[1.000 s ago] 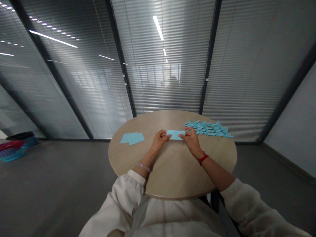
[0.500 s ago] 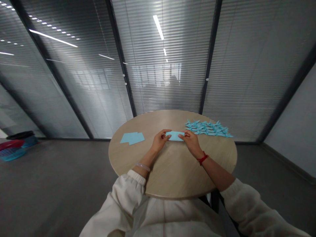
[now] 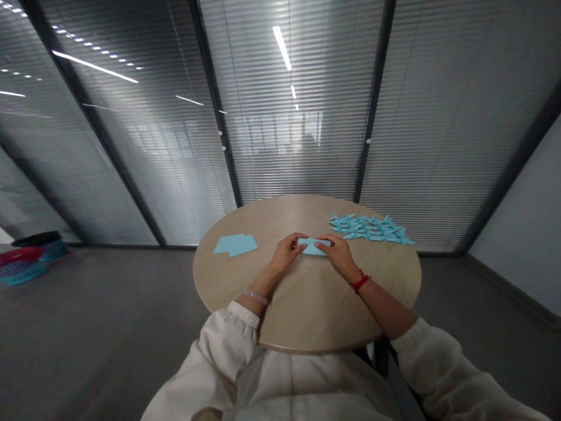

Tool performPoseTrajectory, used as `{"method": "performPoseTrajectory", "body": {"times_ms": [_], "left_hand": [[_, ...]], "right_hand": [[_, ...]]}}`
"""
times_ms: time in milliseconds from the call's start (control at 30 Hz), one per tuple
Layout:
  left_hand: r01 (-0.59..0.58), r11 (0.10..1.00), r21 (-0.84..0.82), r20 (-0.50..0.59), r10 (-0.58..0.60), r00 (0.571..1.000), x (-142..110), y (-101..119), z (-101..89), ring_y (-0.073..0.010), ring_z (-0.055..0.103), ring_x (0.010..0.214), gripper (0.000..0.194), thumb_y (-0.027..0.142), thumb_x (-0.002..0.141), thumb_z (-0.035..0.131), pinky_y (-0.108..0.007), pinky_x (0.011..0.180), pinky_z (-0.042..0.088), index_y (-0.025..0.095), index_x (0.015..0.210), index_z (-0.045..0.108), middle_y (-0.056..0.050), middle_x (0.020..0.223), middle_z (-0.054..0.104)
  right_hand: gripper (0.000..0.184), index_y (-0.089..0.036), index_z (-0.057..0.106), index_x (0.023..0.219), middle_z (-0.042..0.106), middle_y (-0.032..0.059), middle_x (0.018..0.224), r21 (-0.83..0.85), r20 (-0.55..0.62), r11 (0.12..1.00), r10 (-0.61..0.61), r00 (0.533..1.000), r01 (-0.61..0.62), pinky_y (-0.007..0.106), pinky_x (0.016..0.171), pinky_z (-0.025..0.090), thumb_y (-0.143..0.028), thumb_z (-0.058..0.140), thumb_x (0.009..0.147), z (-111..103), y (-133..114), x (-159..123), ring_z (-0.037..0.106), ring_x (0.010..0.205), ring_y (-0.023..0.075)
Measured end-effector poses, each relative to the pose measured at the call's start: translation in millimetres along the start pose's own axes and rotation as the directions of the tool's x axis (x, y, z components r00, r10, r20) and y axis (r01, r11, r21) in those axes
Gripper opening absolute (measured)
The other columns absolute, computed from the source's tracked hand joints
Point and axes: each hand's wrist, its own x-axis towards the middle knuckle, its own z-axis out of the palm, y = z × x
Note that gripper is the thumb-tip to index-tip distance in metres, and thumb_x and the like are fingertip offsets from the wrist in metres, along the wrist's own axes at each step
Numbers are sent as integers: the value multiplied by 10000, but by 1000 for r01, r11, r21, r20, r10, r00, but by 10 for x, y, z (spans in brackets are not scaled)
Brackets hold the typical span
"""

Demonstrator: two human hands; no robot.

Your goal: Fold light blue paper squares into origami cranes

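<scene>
1. Blue paper [image 3: 312,251], head view: being held midway between the left and right edges of the table [image 3: 302,316].
2. Left hand [image 3: 286,254] is pinching the paper's left end, thumb on top.
3. Right hand [image 3: 342,255] is pinching toward its right end, thumb likewise uppermost.
4. Overlapping blue sheets [image 3: 234,245] are lying near the table's left edge.
5. Folded blue pieces [image 3: 370,228] are crowding the far right edge.

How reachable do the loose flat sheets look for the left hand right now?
Probably yes: only tabletop shows between the left hand and the flat blue sheets. Its grip is occupied with the folded blue paper, though, so it would likely need to let go first.
</scene>
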Motion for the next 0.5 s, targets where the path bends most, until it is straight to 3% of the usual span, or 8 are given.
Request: {"method": "performPoseTrajectory", "body": {"times_ms": [233, 500], "left_hand": [[5, 1000, -12, -13, -5, 1000, -5, 5, -3, -129, 477, 658, 296, 354, 796, 628, -240, 634, 371, 165, 1016, 688, 8, 682, 554], [1, 1000, 11, 14, -2, 1000, -2, -13, 10, -129, 457, 637, 299, 385, 804, 616, -237, 608, 345, 165, 984, 707, 13, 651, 532]], "right_hand": [[340, -216, 751, 853, 713, 36, 761, 9, -10, 1000, 9, 1000, -9, 294, 581, 423, -523, 687, 723, 9, -16, -2, 557, 617, 177], [294, -214, 749, 875, 745, 60, 886, 80, 66, 997, -13, 998, 7, 348, 767, 484, -473, 680, 753, 32, -45, -30, 661, 823, 231]]}}
